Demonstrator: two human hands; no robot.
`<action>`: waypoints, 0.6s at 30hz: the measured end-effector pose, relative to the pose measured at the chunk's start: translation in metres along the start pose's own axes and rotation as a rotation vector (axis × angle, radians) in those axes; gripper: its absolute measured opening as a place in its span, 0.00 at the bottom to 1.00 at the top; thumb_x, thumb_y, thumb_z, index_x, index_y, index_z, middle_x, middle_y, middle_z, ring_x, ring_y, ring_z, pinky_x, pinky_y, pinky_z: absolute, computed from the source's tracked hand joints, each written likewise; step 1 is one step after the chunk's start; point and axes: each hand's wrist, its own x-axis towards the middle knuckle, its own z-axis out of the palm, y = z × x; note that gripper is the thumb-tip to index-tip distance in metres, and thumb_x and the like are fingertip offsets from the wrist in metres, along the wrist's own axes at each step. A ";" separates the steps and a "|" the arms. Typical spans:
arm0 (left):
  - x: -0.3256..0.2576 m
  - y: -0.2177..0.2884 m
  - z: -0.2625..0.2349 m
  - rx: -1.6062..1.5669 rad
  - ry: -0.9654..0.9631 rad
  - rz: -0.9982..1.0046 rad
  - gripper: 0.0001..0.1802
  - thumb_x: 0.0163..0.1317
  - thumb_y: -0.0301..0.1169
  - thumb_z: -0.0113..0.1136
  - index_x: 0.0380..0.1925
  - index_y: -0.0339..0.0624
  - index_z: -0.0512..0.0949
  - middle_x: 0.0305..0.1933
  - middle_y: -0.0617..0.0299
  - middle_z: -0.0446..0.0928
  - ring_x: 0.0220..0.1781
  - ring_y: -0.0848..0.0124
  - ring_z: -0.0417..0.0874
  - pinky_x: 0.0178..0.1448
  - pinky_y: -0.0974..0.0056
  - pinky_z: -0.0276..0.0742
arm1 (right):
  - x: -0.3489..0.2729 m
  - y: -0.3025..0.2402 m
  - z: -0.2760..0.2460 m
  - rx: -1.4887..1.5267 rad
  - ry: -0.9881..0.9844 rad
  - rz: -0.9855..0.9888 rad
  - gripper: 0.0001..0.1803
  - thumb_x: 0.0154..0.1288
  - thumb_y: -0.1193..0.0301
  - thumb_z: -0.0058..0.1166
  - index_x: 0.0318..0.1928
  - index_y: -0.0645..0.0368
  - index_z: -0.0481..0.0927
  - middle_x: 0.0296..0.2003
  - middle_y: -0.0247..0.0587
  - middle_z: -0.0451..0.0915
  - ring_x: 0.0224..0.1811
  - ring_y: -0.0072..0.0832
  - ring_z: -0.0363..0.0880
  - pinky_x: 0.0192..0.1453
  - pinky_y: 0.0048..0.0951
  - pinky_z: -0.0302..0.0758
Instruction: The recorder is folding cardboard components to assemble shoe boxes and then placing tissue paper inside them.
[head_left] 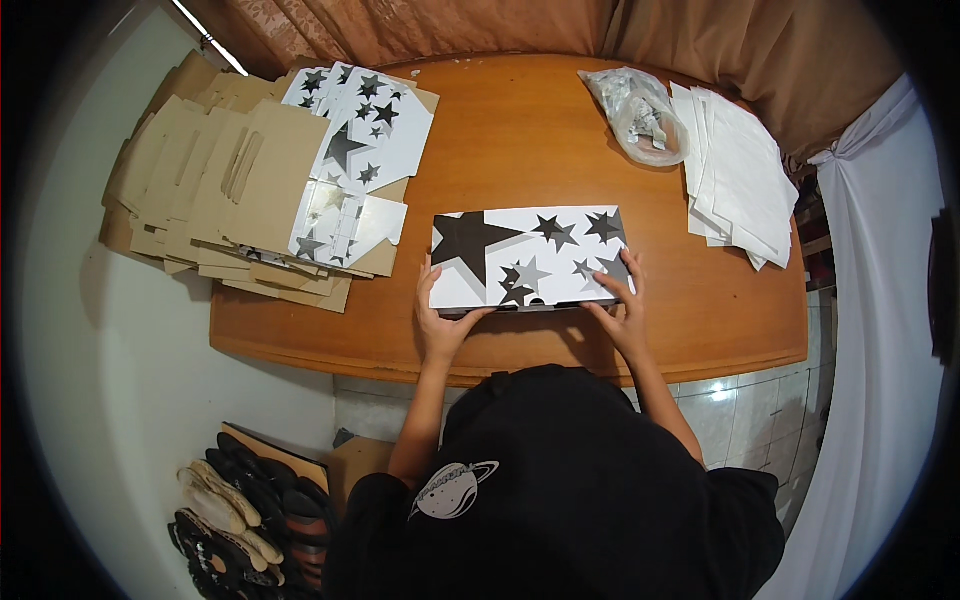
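Your left hand (437, 318) and right hand (622, 310) clasped the near corners of the star-printed box (528, 258) at mid-frame, fingers curled over its lid, steadying it on the table (520, 140).

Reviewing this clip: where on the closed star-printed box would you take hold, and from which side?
Probably by its two short ends, coming from the near long edge. The star-printed box lies flat and closed on the wooden table, long side toward the person; the left hand and right hand already grip the near corners.
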 end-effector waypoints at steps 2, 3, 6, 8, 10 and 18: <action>0.000 -0.001 0.000 -0.096 -0.013 -0.074 0.46 0.36 0.31 0.76 0.56 0.42 0.59 0.67 0.44 0.52 0.66 0.57 0.57 0.67 0.57 0.53 | -0.002 0.003 -0.004 -0.049 -0.039 -0.007 0.27 0.40 0.63 0.69 0.46 0.49 0.79 0.64 0.50 0.55 0.68 0.51 0.47 0.66 0.59 0.34; 0.003 0.001 -0.002 -0.097 -0.042 -0.066 0.45 0.36 0.31 0.75 0.56 0.42 0.60 0.67 0.44 0.51 0.66 0.58 0.58 0.66 0.58 0.55 | -0.002 0.001 -0.008 -0.161 -0.093 0.035 0.26 0.41 0.61 0.68 0.47 0.46 0.79 0.64 0.47 0.54 0.68 0.53 0.42 0.65 0.62 0.32; 0.003 0.003 -0.004 -0.091 -0.065 -0.065 0.44 0.36 0.32 0.75 0.55 0.42 0.61 0.67 0.43 0.51 0.65 0.57 0.60 0.64 0.59 0.59 | -0.003 -0.001 -0.011 -0.265 -0.160 0.072 0.25 0.44 0.58 0.66 0.47 0.40 0.79 0.66 0.41 0.53 0.69 0.57 0.33 0.62 0.68 0.27; 0.001 0.000 -0.004 -0.086 -0.061 -0.070 0.44 0.36 0.33 0.76 0.54 0.41 0.61 0.66 0.41 0.52 0.64 0.55 0.62 0.62 0.58 0.62 | -0.004 -0.001 -0.011 -0.259 -0.169 0.066 0.25 0.45 0.56 0.65 0.47 0.38 0.79 0.66 0.39 0.52 0.69 0.59 0.29 0.61 0.70 0.25; 0.000 -0.005 -0.006 -0.050 -0.031 -0.012 0.42 0.36 0.31 0.75 0.53 0.41 0.65 0.66 0.40 0.51 0.65 0.54 0.61 0.63 0.58 0.61 | -0.003 -0.001 -0.010 -0.330 -0.119 0.048 0.24 0.45 0.55 0.64 0.47 0.37 0.80 0.66 0.40 0.53 0.69 0.58 0.29 0.60 0.70 0.21; -0.009 0.021 -0.005 0.609 0.019 0.312 0.23 0.41 0.46 0.70 0.39 0.53 0.80 0.61 0.61 0.67 0.66 0.52 0.59 0.67 0.39 0.38 | 0.001 -0.019 -0.004 -0.641 0.014 -0.037 0.18 0.49 0.50 0.59 0.42 0.35 0.81 0.65 0.36 0.56 0.70 0.54 0.31 0.57 0.69 0.13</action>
